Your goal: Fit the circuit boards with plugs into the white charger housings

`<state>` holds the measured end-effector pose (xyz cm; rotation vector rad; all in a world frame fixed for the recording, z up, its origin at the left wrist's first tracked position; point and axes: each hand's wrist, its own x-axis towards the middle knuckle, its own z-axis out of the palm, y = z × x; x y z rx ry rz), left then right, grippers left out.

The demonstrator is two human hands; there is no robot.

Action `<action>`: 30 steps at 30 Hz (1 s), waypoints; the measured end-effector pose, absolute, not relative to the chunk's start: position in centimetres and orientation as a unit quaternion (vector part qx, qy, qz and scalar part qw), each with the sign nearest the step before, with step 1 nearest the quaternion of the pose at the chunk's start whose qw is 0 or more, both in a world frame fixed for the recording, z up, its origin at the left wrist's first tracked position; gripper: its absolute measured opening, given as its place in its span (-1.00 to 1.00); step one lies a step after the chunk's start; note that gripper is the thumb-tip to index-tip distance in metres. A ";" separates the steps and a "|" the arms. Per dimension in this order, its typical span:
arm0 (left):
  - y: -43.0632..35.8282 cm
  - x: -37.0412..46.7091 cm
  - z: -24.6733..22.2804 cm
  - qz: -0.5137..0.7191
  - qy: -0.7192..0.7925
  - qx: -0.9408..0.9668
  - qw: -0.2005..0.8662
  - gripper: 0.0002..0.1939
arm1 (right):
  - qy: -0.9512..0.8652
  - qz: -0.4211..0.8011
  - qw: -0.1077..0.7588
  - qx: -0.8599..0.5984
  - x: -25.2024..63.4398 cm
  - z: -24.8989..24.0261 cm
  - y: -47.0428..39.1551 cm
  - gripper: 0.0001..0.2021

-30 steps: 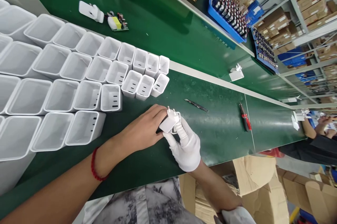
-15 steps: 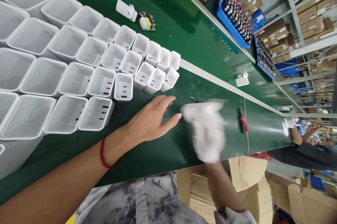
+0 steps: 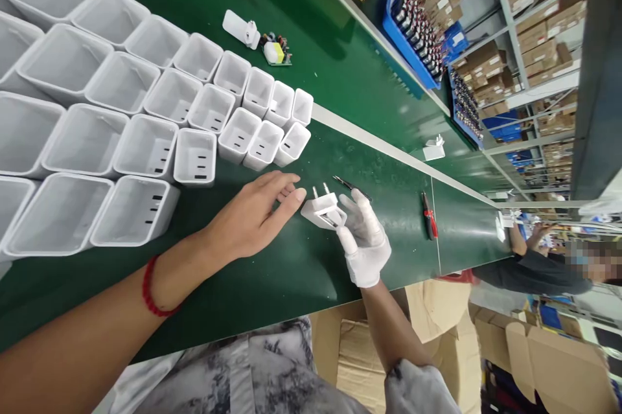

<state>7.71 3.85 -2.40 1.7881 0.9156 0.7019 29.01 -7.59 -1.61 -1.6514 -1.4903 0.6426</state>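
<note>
My bare left hand (image 3: 253,210), with a red bracelet at the wrist, is held over the green bench, fingers loosely bent and thumb apart. Nothing shows in its grasp. Its thumb tip is right beside a white charger plug piece (image 3: 323,210) with two metal prongs pointing up; whether they touch I cannot tell. My right hand (image 3: 367,236), in a white glove, has the plug piece at its fingertips, between thumb and fingers. Rows of white open-topped charger cases (image 3: 194,158) stand to the left, some with dark slots in the bottom.
Behind the right hand lies a thin dark tool (image 3: 350,187). Red-handled pliers (image 3: 429,216) rest further right. Across the bench are a white charger case (image 3: 238,28), a circuit board (image 3: 276,51) and a blue tray of parts (image 3: 413,32). Another person (image 3: 539,265) sits at the far right.
My right hand, blurred before, has slowed and come closer to the left hand, and the plug piece now shows clearly. The whole view has shifted slightly.
</note>
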 end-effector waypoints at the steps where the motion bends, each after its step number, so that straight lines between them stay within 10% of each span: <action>1: 3.9 7.7 -2.4 0.291 0.377 0.734 0.484 -0.50 | -0.596 0.239 0.411 -0.647 29.1 -1.4 -7.6 -0.33; 10: 3.9 7.7 -2.8 0.301 0.363 0.732 0.492 -0.53 | -0.758 0.078 0.236 -0.603 28.9 -1.2 -5.8 -0.35; 18: 3.8 7.6 -3.0 0.318 0.345 0.723 0.507 -0.51 | -0.344 0.508 0.553 -0.563 26.8 1.1 -5.1 -0.53; 30: 3.8 7.7 -2.4 0.283 0.367 0.720 0.516 -0.43 | -0.222 0.618 0.580 -0.482 26.4 2.6 -4.3 -0.59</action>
